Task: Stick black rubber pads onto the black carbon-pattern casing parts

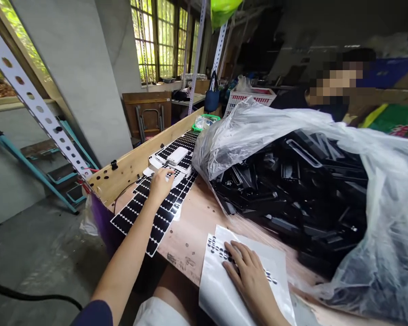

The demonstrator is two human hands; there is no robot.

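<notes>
My left hand [160, 184] reaches out over the far sheets, fingers curled together beside small white sheets with black dots [172, 177]; what they pinch, if anything, is too small to make out. Beneath that arm lie overlapping sheets of black stickers [131, 210]. A white box-like object [177, 155] sits just beyond the hand. Nearer to me, my right hand [250, 274] rests flat with fingers spread on a glossy white backing sheet [217, 280]. Black round stickers [271, 277] run in rows across this sheet, partly covered by the hand.
A large clear plastic bag [221, 149] full of black plastic parts [292, 194] takes up the table's right side. A wooden board [136, 158] edges the left. Further back stand a green basket [207, 121] and a person [326, 97]. A blue stepladder [37, 167] leans at left.
</notes>
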